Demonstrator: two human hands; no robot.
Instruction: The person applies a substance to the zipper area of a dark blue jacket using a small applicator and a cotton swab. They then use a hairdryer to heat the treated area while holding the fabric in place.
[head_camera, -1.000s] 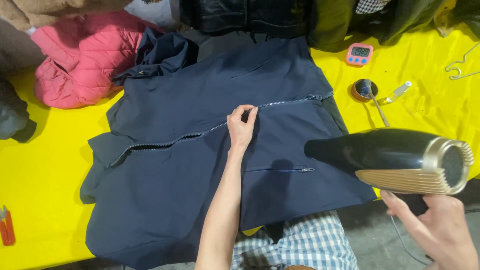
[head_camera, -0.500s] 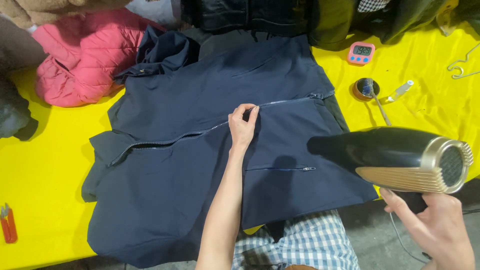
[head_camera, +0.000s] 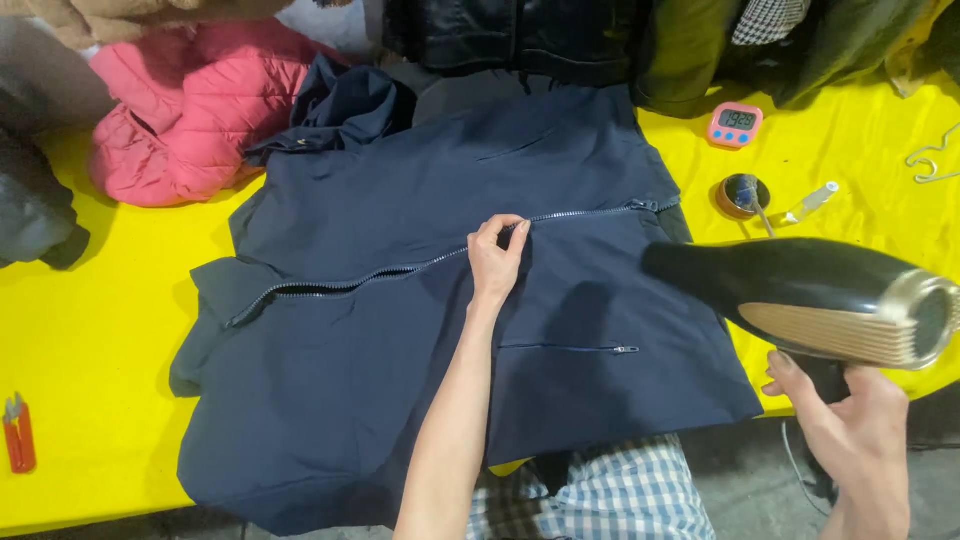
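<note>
Flat across the yellow table (head_camera: 90, 330) lies the zipped navy fabric jacket (head_camera: 400, 380); left hand (head_camera: 497, 255) pinches its zipper line to pin it, right hand (head_camera: 850, 425) grips the black-and-gold hair dryer (head_camera: 810, 295), nozzle aimed there.

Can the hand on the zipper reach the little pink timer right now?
Probably yes: the left hand rests on the navy jacket, and only flat jacket and bare yellow table lie between it and the pink timer.

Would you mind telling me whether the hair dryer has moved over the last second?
Hardly. The hair dryer in the right hand keeps its nozzle at the jacket's right edge, below the pink timer; any shift looks like camera motion.
</note>
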